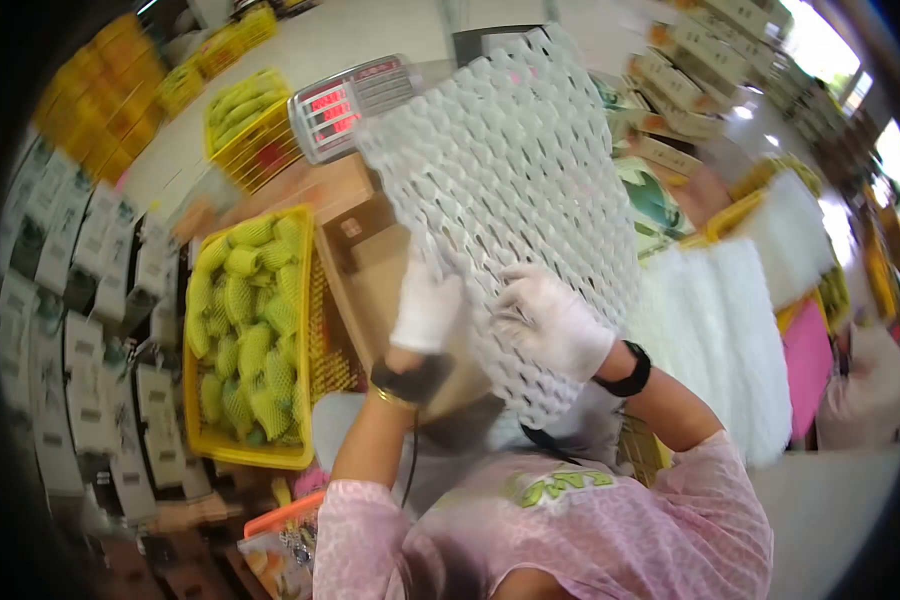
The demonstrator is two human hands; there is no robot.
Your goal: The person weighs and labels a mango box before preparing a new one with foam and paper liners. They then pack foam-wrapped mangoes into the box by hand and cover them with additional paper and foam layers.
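Observation:
A large white foam mesh sheet is held up in front of me, tilted, over an open cardboard box. Gloved in white, my left hand is closed at the sheet's left edge, its fingers blurred. My right hand, also in a white glove, grips the lower part of the sheet with bent fingers. Much of the box's right side is hidden behind the sheet and my hands. Left of the box, a yellow crate holds green fruit in net sleeves.
A scale with red digits stands beyond the box, beside another yellow crate of fruit. White padding lies at the right. Stacked cartons line the left; a person's sleeve shows far right.

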